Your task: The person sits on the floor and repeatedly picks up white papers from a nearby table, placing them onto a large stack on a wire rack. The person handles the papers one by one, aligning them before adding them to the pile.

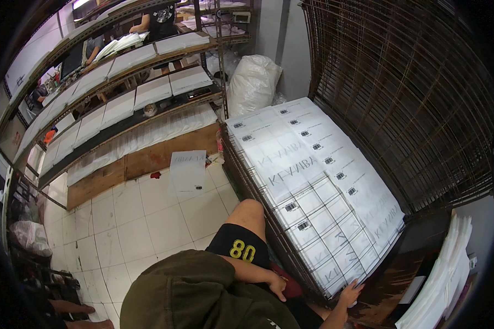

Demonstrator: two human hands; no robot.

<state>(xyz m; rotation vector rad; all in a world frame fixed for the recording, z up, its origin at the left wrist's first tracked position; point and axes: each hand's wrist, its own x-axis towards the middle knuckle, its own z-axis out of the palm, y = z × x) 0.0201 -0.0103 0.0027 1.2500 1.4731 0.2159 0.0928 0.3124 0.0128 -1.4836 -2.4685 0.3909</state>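
Note:
My left hand (278, 286) hangs over my lap beside the dark shorts, holding nothing that I can see, its fingers loosely bent and apart. Down at the near corner of a wire drying rack (249, 193), my right hand (349, 295) has its fingers stretched toward the rack's edge, just below the printed white sheets. Whether it touches the rack or a sheet I cannot tell. Overlapping rows of white sheets (313, 151) with dark lettering and small black marks cover the rack. Thin wire lines cross the lower ones.
Raised wire trays (400, 93) lean along the right. White stacks (442, 274) stand at lower right. Shelves with white sheets (118, 107) line the far left, people working behind them. One printed sheet (188, 171) lies on the tiled floor. A bulging white sack (252, 82) stands behind the rack.

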